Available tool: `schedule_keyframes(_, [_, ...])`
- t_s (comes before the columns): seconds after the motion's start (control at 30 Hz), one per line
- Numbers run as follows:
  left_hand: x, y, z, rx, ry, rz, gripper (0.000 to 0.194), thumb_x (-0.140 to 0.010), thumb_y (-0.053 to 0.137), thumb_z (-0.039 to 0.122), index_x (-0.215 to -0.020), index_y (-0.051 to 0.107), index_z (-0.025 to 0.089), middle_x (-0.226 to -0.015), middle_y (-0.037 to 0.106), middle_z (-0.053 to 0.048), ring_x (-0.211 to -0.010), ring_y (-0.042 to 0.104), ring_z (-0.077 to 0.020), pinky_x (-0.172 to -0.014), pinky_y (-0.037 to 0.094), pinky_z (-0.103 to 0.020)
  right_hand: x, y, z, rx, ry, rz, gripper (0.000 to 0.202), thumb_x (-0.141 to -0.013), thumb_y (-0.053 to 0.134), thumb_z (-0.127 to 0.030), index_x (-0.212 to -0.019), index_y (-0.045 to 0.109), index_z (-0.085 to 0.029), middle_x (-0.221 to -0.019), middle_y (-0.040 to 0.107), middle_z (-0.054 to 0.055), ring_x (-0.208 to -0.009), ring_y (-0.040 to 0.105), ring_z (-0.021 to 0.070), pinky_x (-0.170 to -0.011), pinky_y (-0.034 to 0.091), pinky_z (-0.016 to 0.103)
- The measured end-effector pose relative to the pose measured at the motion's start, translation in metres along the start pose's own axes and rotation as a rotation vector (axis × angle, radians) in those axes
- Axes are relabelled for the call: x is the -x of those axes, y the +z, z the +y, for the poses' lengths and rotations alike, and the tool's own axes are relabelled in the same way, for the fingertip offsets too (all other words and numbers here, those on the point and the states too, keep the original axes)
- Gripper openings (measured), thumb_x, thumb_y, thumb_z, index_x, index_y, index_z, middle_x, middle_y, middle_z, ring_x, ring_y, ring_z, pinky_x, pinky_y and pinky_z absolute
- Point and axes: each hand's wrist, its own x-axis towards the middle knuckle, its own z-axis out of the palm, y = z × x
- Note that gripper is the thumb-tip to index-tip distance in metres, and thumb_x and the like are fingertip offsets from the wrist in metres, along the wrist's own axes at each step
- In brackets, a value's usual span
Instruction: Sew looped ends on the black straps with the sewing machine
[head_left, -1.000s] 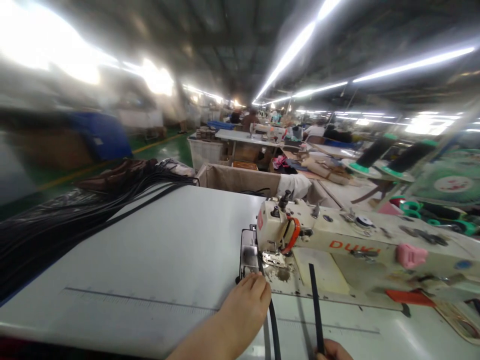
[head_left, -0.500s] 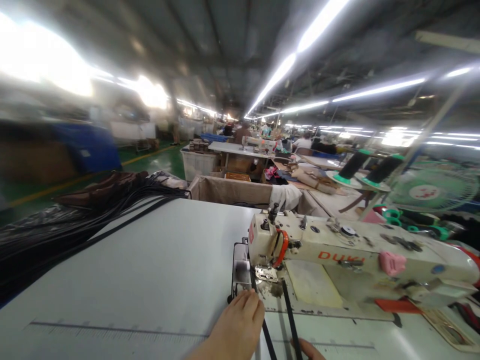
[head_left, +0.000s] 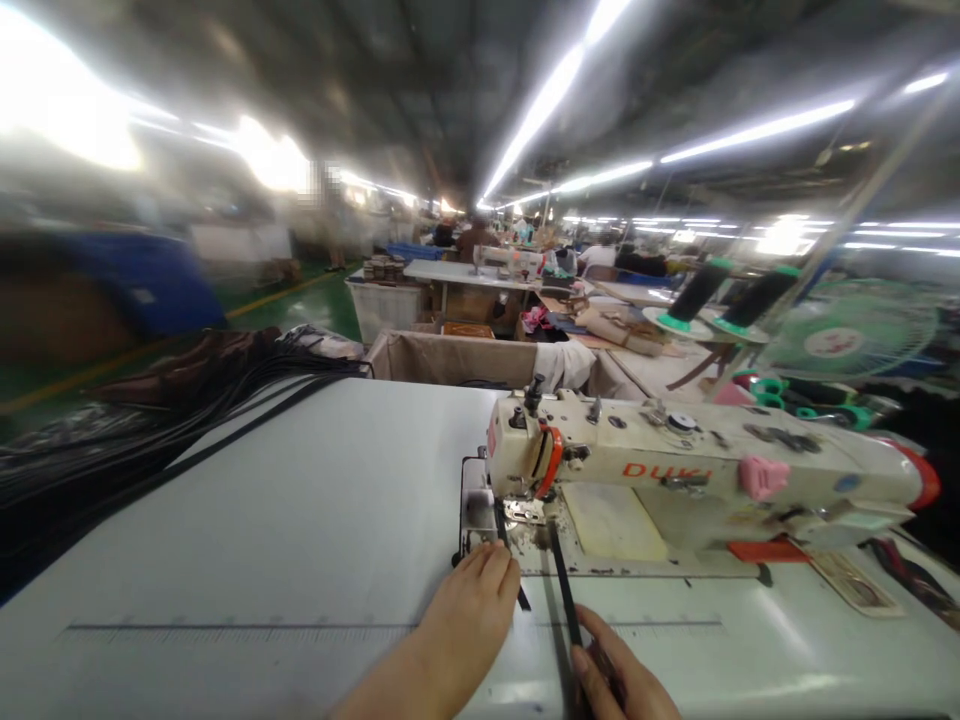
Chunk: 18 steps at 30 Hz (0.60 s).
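Note:
My left hand [head_left: 474, 612] lies on the machine bed just in front of the presser foot, fingers together over a narrow black strap [head_left: 523, 599]. The strap's short end sticks out beside my knuckles. My right hand [head_left: 626, 672] is lower and to the right, thumb and fingers closed on another length of black strap [head_left: 564, 578]. That length runs up to the needle area of the sewing machine [head_left: 600, 455]. Something dark shows within the right hand, too hidden to make out. Whether both lengths are one strap I cannot tell.
A bundle of long black straps [head_left: 247, 425] hangs over the left side of the white table [head_left: 315, 520]. A fabric-lined bin [head_left: 450, 358] stands behind it. Thread cones [head_left: 697, 293] and a green fan [head_left: 840, 340] are at the right. People sit farther back.
My right hand has come up further into view, gripping its strap. The strap under my left hand, which ran to the bottom edge, now ends close to that hand. The view has shifted slightly.

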Motion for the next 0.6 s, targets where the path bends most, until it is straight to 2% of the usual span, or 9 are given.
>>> schedule_keyframes(0.2, [0.0, -0.003, 0.001, -0.018, -0.001, 0.004, 0.03, -0.092, 0.055, 0.003, -0.117, 0.068, 0.01, -0.118, 0.074, -0.014, -0.105, 0.074, -0.0261, -0.098, 0.061, -0.037, 0.008, 0.002, -0.019, 0.017, 0.001, -0.018, 0.065, -0.098, 0.049, -0.06, -0.14, 0.064, -0.012, -0.138, 0.068, 0.014, -0.129, 0.063, 0.0292, -0.113, 0.047, 0.034])
schedule_keyframes(0.33, [0.001, -0.004, 0.0, 0.002, 0.009, 0.021, 0.027, -0.09, 0.056, 0.002, -0.113, 0.069, 0.011, -0.115, 0.075, -0.014, -0.105, 0.074, -0.0269, -0.099, 0.061, -0.037, 0.01, 0.004, -0.022, 0.018, 0.002, -0.026, 0.064, -0.099, 0.048, -0.06, -0.14, 0.063, -0.013, -0.139, 0.067, 0.014, -0.13, 0.062, 0.0288, -0.113, 0.047, 0.034])
schedule_keyframes(0.43, [0.002, -0.005, -0.003, 0.037, 0.005, 0.021, 0.033, -0.088, 0.053, -0.002, -0.113, 0.069, 0.012, -0.117, 0.075, -0.012, -0.109, 0.073, -0.0259, -0.101, 0.06, -0.036, 0.011, 0.005, -0.021, 0.014, 0.008, -0.018, 0.064, -0.098, 0.048, -0.061, -0.141, 0.064, -0.015, -0.138, 0.068, 0.013, -0.128, 0.064, 0.0291, -0.112, 0.048, 0.035])
schedule_keyframes(0.6, [0.0, 0.001, -0.014, 0.183, -0.091, 0.055, 0.033, -0.092, 0.052, 0.001, -0.116, 0.069, 0.016, -0.122, 0.075, -0.009, -0.12, 0.069, -0.0242, -0.116, 0.05, -0.045, 0.012, 0.007, -0.018, 0.014, 0.006, -0.018, 0.065, -0.098, 0.048, -0.063, -0.141, 0.064, -0.016, -0.135, 0.07, 0.013, -0.123, 0.067, 0.0293, -0.108, 0.052, 0.036])
